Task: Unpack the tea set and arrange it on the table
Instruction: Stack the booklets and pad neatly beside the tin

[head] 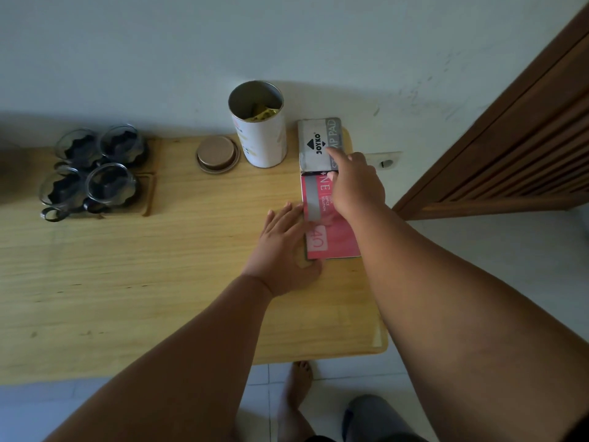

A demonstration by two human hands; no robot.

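A red flat box (338,237) lies near the right end of the wooden table (159,266). My left hand (283,250) rests flat against its left edge, fingers spread. My right hand (353,180) reaches over the red box, its forefinger touching a grey stamp-pad tin (315,145) just behind it. At the far left, several glass cups with black holders (92,170) stand on a small wooden tray (148,199). A white open canister (259,126) stands at the back, its gold lid (217,153) lying beside it.
A wall runs along the table's far edge, with a socket (384,161) on it behind my right hand. A brown slatted door (510,148) stands at the right. My bare foot (298,381) shows on the tiled floor below the table's front edge.
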